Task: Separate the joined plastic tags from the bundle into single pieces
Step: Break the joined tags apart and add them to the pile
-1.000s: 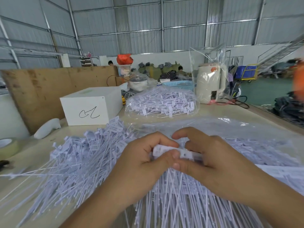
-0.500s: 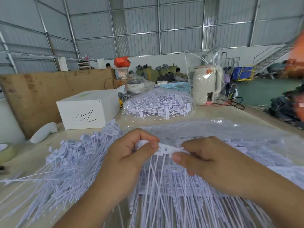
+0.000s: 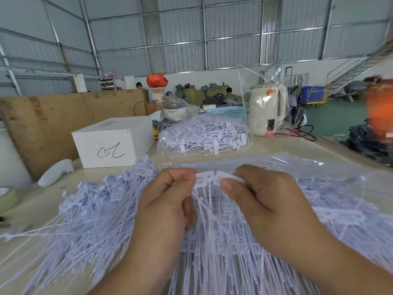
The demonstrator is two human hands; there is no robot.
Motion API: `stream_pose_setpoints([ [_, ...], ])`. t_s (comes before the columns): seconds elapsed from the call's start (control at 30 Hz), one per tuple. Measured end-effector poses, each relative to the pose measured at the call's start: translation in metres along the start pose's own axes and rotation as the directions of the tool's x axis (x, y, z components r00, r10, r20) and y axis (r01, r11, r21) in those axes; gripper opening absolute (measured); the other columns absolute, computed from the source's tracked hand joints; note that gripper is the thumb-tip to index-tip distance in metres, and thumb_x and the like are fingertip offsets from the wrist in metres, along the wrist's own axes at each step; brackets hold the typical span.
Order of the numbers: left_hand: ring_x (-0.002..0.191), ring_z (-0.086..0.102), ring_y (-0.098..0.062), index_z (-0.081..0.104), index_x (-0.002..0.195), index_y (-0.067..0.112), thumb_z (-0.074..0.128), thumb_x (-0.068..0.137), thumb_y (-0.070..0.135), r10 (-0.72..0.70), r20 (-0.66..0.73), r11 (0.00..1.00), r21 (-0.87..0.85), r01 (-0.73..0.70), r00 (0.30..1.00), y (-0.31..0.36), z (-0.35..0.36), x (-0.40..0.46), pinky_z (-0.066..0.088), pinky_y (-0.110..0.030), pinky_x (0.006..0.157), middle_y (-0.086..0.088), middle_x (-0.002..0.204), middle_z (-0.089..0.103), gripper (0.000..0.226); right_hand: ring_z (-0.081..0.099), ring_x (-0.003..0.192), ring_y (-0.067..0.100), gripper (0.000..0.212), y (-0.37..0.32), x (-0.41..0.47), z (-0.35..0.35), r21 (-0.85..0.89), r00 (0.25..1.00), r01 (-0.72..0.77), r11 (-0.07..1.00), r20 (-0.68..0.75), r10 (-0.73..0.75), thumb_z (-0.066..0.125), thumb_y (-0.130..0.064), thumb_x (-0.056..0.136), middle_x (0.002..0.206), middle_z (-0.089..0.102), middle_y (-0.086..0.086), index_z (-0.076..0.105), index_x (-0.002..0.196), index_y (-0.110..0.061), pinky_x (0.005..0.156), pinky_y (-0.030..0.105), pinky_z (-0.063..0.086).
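Joined strip of white plastic tags (image 3: 209, 177), flat rectangular heads with thin tails hanging, held above the desk (image 3: 32, 211). Left hand (image 3: 168, 201) pinches one head; right hand (image 3: 263, 201) pinches the adjoining one. Loose pale tag pile (image 3: 85, 211) lies left; white cardboard box (image 3: 112, 141) behind.

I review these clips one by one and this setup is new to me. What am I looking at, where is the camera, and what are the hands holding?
There is no machine here: a person wears a camera on the head, looking forward and down at their own hands. The left hand and right hand each pinch one end of a short strip of joined plastic tags, held above the table. To the left lies a loose pile of tags; further back sit a clear bag of tags, a white box and a kettle.
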State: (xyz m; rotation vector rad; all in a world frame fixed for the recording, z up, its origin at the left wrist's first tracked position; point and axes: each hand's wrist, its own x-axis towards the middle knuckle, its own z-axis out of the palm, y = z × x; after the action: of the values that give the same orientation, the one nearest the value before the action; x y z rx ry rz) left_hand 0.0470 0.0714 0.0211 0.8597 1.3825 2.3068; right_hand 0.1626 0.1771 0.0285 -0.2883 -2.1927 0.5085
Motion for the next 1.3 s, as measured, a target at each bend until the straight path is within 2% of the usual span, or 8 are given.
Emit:
stream_pose_setpoints([
  [0.27, 0.031, 0.028, -0.007, 0.055, 0.069, 0.01, 0.051, 0.091, 0.0, -0.115, -0.095, 0.992, -0.063, 0.109, 0.989, -0.002, -0.008, 0.007, 0.026, -0.013, 0.032, 0.004, 0.042, 0.032, 0.024, 0.035, 0.041, 0.015, 0.03, -0.009, -0.003, 0.004, -0.206, 0.978, 0.114, 0.972, -0.152, -0.147, 0.042, -0.041, 0.096, 0.052, 0.029, -0.012, 0.038, 0.072, -0.024, 0.041, 0.026, 0.026],
  [0.4, 0.038, 0.034, -0.007, 0.056, 0.064, 0.017, 0.048, 0.092, -0.004, 0.048, -0.205, 0.997, 0.077, -0.033, 0.978, 0.009, -0.038, 0.033, 0.029, -0.017, 0.038, 0.005, 0.046, 0.042, 0.036, 0.034, 0.045, 0.013, 0.033, -0.007, -0.002, -0.005, -0.078, 0.984, 0.11, 0.991, -0.13, -0.119, 0.041, -0.048, 0.096, 0.049, 0.029, -0.01, 0.031, 0.069, -0.033, 0.043, 0.026, 0.024],
  [0.5, 0.042, 0.041, -0.002, 0.068, 0.073, 0.028, 0.066, 0.087, 0.016, 0.194, 0.134, 0.894, 0.384, -0.231, 0.972, 0.003, -0.028, 0.022, 0.033, -0.015, 0.042, 0.013, 0.051, 0.053, 0.018, 0.038, 0.048, 0.01, 0.037, 0.0, -0.002, -0.001, -0.026, 0.996, 0.083, 0.996, 0.04, -0.082, 0.042, -0.056, 0.097, 0.056, 0.043, -0.013, 0.033, 0.064, -0.04, 0.045, 0.026, 0.026],
  [0.57, 0.038, 0.035, -0.004, 0.069, 0.077, 0.03, 0.068, 0.08, 0.031, 0.125, 0.305, 0.915, 0.333, -0.228, 0.944, -0.003, -0.017, 0.01, 0.028, -0.016, 0.041, 0.011, 0.045, 0.047, 0.003, 0.04, 0.048, 0.01, 0.04, 0.004, -0.001, 0.0, 0.003, 0.99, 0.064, 0.998, 0.129, -0.064, 0.042, -0.059, 0.097, 0.057, 0.046, -0.015, 0.035, 0.063, -0.038, 0.045, 0.025, 0.025],
  [0.9, 0.042, 0.032, -0.015, 0.073, 0.088, 0.034, 0.066, 0.072, 0.05, 0.051, 0.419, 0.913, 0.348, -0.212, 0.907, -0.003, -0.026, 0.011, 0.028, -0.022, 0.045, 0.008, 0.046, 0.04, 0.023, 0.04, 0.047, 0.014, 0.044, 0.013, 0.001, -0.005, 0.04, 0.946, 0.033, 0.999, 0.322, -0.044, 0.039, -0.066, 0.087, 0.055, 0.046, -0.009, 0.038, 0.062, -0.029, 0.048, 0.03, 0.028],
  [1.1, 0.041, 0.041, 0.003, 0.07, 0.083, 0.034, 0.075, 0.071, 0.043, 0.042, 0.459, 0.899, 0.371, -0.234, 0.887, -0.001, -0.022, 0.008, 0.034, -0.009, 0.044, 0.021, 0.051, 0.05, 0.015, 0.038, 0.045, 0.014, 0.046, 0.013, 0.0, -0.006, 0.008, 0.95, 0.034, 0.999, 0.31, -0.035, 0.038, -0.067, 0.088, 0.05, 0.039, -0.006, 0.035, 0.06, -0.03, 0.047, 0.034, 0.03],
  [1.2, 0.043, 0.031, -0.018, 0.072, 0.085, 0.033, 0.073, 0.066, 0.052, 0.022, 0.426, 0.918, 0.349, -0.187, 0.905, -0.001, -0.023, 0.009, 0.028, -0.022, 0.047, 0.003, 0.049, 0.041, 0.027, 0.036, 0.044, 0.012, 0.045, 0.014, 0.001, -0.007, 0.045, 0.954, 0.028, 0.999, 0.298, -0.04, 0.046, -0.059, 0.093, 0.051, 0.039, -0.007, 0.035, 0.06, -0.031, 0.046, 0.03, 0.028],
  [1.3, 0.043, 0.025, -0.018, 0.072, 0.085, 0.032, 0.073, 0.065, 0.053, 0.011, 0.408, 0.935, 0.319, -0.154, 0.913, -0.001, -0.023, 0.01, 0.023, -0.03, 0.046, -0.005, 0.047, 0.034, 0.029, 0.037, 0.044, 0.011, 0.045, 0.014, 0.001, -0.008, 0.066, 0.947, 0.045, 0.997, 0.314, -0.063, 0.047, -0.058, 0.095, 0.051, 0.04, -0.009, 0.036, 0.061, -0.03, 0.046, 0.026, 0.025],
])
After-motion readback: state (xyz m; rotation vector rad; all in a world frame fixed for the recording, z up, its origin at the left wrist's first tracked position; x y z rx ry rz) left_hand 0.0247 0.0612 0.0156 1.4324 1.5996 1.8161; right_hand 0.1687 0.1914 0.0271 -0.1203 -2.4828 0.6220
